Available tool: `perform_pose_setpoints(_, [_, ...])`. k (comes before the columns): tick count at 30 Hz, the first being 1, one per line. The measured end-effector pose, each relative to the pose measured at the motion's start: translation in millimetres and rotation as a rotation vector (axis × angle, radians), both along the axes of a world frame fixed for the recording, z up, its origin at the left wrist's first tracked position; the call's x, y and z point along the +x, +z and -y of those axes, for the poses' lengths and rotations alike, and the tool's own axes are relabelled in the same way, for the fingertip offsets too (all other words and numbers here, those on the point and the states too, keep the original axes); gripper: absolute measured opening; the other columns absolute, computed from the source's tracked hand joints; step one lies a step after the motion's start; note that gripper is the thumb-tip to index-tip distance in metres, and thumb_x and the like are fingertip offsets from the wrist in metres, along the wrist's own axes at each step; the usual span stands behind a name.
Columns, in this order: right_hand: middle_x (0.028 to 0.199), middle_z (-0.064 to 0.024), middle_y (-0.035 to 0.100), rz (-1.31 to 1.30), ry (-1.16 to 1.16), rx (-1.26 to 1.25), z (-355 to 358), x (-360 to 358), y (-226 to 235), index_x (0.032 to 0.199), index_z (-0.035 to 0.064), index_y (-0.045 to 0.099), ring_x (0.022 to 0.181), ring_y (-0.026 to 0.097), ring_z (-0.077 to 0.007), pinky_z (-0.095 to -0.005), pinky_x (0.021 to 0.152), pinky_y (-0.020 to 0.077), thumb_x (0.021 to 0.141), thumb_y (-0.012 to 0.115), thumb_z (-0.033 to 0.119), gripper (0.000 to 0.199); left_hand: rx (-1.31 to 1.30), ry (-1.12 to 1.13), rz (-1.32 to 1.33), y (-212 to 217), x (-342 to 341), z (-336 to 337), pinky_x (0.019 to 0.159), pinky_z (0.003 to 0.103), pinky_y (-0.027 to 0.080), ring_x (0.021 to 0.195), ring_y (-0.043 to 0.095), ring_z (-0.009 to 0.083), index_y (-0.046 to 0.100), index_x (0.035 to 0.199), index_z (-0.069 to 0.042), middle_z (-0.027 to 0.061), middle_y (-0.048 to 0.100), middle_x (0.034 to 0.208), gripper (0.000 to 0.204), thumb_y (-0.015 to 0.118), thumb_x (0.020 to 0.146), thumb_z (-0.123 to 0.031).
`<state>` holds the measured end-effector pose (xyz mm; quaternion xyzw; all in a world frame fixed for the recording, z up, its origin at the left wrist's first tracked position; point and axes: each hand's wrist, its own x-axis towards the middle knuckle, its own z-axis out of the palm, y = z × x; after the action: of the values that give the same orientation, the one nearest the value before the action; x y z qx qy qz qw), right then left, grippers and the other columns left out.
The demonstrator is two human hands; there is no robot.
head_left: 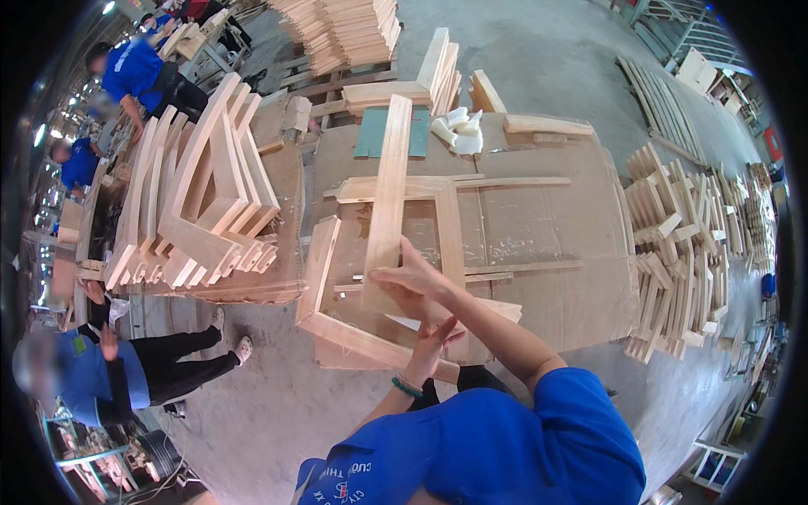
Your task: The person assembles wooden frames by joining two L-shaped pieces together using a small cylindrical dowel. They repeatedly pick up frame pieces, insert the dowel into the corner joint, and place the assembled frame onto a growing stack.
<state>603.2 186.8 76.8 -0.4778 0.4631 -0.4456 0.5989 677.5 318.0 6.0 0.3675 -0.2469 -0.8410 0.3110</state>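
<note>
While our right hand (414,279) grips a straight pale-wood bar (390,185) (likely stiff, light), we favour mid-length holding; our left hand (431,347) looks half-open.

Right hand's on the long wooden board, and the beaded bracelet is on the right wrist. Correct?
Not quite: the head view shows the beaded bracelet on the left wrist. The right hand is on the long wooden board, as you said.

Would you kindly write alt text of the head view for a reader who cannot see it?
A person's right hand holds a pale wooden board above a cardboard-covered worktop, the left hand close by. Wooden pieces lie beneath; angled frames stand at left.
</note>
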Motion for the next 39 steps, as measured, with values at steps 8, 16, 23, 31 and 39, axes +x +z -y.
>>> perform_pose_setpoints(8, [0.103, -0.0099, 0.063, -0.005, 0.219, 0.418, 53.7, -7.6, -72.7, 0.129, -0.0007, 0.042, 0.085, 0.063, -0.0146, -0.0217, 0.070, 0.0519, 0.079, 0.077, 0.017, 0.063, 0.026, -0.435, 0.198, 18.6, 36.1, -2.0, 0.097, 0.034, 0.043, 0.119, 0.053, 0.0194, 0.025, 0.148, -0.008, 0.0131, 0.051, 0.135, 0.072, 0.059, 0.093, -0.039])
perform_pose_setpoints(16, [0.119, -0.0309, 0.057, -1.023, 0.039, 0.029, 27.1, 21.0, -105.2, 0.149, 0.0019, 0.000, 0.110, 0.057, -0.0449, -0.0454, 0.097, 0.0441, 0.070, 0.078, 0.045, 0.119, 0.107, -0.121, 0.278, 31.4, 114.6, -18.9, 0.096, 0.034, 0.043, 0.118, 0.054, 0.0213, 0.033, 0.144, -0.008, 0.0122, 0.052, 0.135, 0.063, 0.057, 0.094, -0.039])
perform_pose_setpoints(23, [0.119, -0.0285, 0.059, -0.929, 0.169, 0.312, 29.4, 20.0, -82.9, 0.148, 0.0028, -0.002, 0.110, 0.059, -0.0427, -0.0442, 0.095, 0.0456, 0.071, 0.076, 0.047, 0.118, 0.045, 0.149, 0.312, 43.8, 165.3, -5.0, 0.096, 0.033, 0.043, 0.116, 0.055, 0.0197, 0.036, 0.142, -0.006, 0.0108, 0.054, 0.132, 0.059, 0.057, 0.094, -0.034])
perform_pose_setpoints(31, [0.135, -0.0270, 0.045, -0.997, 0.002, -0.110, 55.7, 33.0, -19.3, 0.142, -0.0001, 0.032, 0.127, 0.044, -0.0380, -0.0433, 0.103, 0.0383, 0.076, 0.073, 0.039, 0.086, 0.052, 0.204, 0.331, 55.4, 196.9, 9.3, 0.097, 0.033, 0.043, 0.115, 0.056, 0.0186, 0.042, 0.137, -0.007, 0.0092, 0.058, 0.126, 0.050, 0.053, 0.095, -0.032])
perform_pose_setpoints(39, [0.128, -0.0240, 0.048, -1.067, 0.408, -0.664, 90.9, 272.8, 176.2, 0.148, 0.0140, 0.021, 0.111, 0.055, -0.0423, -0.0490, 0.090, 0.0487, 0.076, 0.072, 0.044, 0.094, 0.030, 0.316, 0.325, 65.9, 231.5, 20.3, 0.095, 0.033, 0.043, 0.110, 0.058, 0.0167, 0.045, 0.134, -0.007, 0.0071, 0.060, 0.122, 0.042, 0.051, 0.097, -0.025])
